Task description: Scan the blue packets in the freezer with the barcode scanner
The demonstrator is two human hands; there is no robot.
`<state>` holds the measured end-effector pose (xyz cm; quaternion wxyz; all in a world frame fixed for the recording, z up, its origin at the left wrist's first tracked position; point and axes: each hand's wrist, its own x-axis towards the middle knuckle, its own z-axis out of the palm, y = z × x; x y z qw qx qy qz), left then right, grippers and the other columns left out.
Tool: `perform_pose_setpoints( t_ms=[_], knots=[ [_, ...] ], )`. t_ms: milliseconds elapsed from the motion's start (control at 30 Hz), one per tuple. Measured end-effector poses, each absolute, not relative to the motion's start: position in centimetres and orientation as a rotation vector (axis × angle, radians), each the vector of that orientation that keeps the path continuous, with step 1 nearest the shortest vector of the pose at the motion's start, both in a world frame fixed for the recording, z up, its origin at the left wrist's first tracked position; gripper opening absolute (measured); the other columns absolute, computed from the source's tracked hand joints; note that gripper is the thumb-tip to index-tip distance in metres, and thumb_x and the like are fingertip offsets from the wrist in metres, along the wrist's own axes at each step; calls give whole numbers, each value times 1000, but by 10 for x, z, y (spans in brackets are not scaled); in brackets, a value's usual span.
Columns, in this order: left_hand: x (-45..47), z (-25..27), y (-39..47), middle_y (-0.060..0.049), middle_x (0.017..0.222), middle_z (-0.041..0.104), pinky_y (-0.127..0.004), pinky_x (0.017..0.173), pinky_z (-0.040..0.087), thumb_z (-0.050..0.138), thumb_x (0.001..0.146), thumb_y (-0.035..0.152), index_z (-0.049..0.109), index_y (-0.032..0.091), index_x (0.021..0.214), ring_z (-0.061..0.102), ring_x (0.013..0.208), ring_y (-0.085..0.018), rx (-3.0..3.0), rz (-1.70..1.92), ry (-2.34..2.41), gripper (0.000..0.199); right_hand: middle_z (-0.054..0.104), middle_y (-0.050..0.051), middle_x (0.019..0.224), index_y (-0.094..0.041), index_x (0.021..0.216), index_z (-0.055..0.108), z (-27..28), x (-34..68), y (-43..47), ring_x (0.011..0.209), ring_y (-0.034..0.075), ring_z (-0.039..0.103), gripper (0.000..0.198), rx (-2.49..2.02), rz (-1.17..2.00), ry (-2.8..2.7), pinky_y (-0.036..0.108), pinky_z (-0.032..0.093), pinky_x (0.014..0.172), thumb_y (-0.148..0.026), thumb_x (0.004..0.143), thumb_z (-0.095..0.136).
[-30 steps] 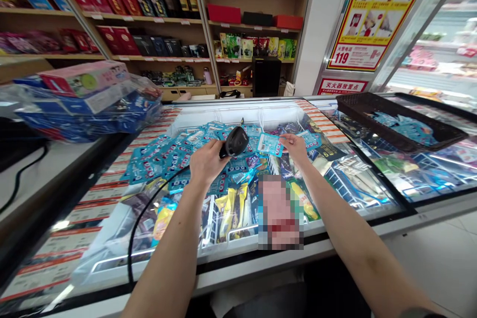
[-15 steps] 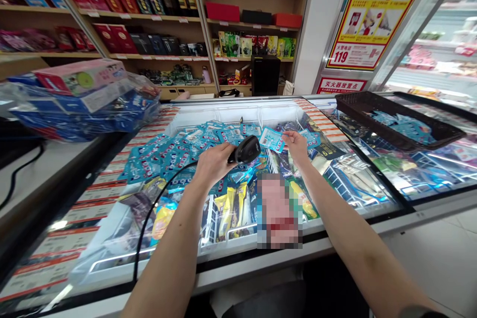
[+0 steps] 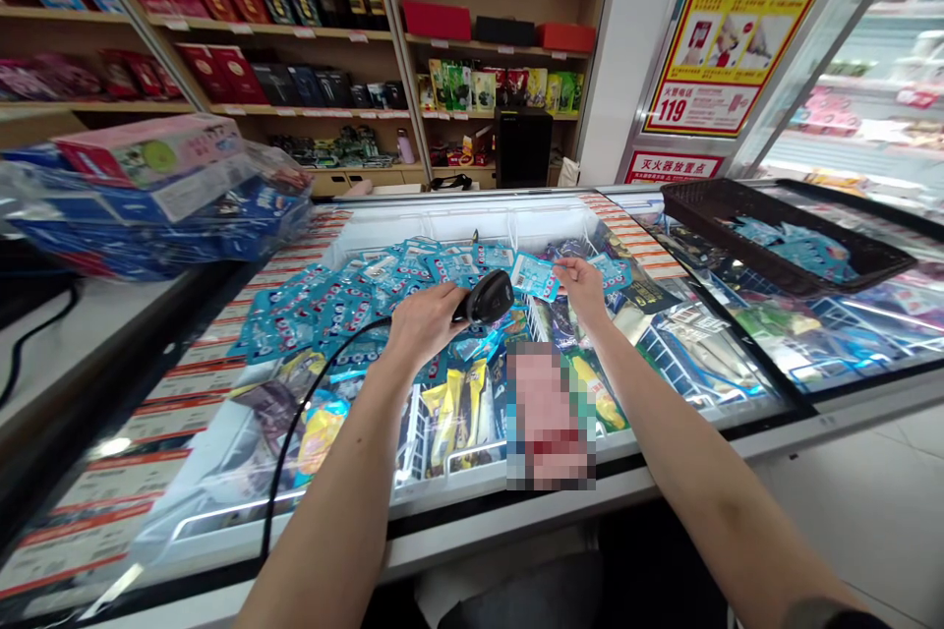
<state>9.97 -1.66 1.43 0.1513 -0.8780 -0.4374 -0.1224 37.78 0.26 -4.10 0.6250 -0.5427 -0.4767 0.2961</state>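
My left hand point(image 3: 426, 322) is wrapped round the handle of a black barcode scanner point(image 3: 488, 298), whose head points right. A black cable point(image 3: 314, 391) runs from it down past my left forearm. Between the fingertips of my right hand point(image 3: 582, 287) is one edge of a small light-blue packet point(image 3: 535, 276), with a white printed label facing up. The scanner head is just left of this packet, apart from it. Under and behind my hands, many similar blue packets point(image 3: 317, 310) lie in a loose heap on the glass lid of the freezer point(image 3: 346, 486).
At right, a dark brown basket point(image 3: 793, 265) holds more blue packets. A plastic-wrapped stack of boxes point(image 3: 154, 187) stands at left. Through the glass, wrapped ice creams point(image 3: 458, 408) show in wire baskets. Stocked shelves point(image 3: 295, 29) line the back wall.
Both hands keep their grips and barely move. The scanner and the blue packet stay side by side; the whole view shifts slightly.
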Motion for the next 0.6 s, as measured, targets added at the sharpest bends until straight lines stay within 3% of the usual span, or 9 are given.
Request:
perform_pose_setpoints(
  t_ms=[600],
  knots=[
    [104,16,-18,-6,97,65,-32,71,44,59,80,33,57,23,110,62,92,-25,-2564,-359,-1210,31,56,0,66,-20,98,62,-39,379,-2,69,17,58,42,-1314,606,-1173,31,53,60,-53,73,54]
  ],
)
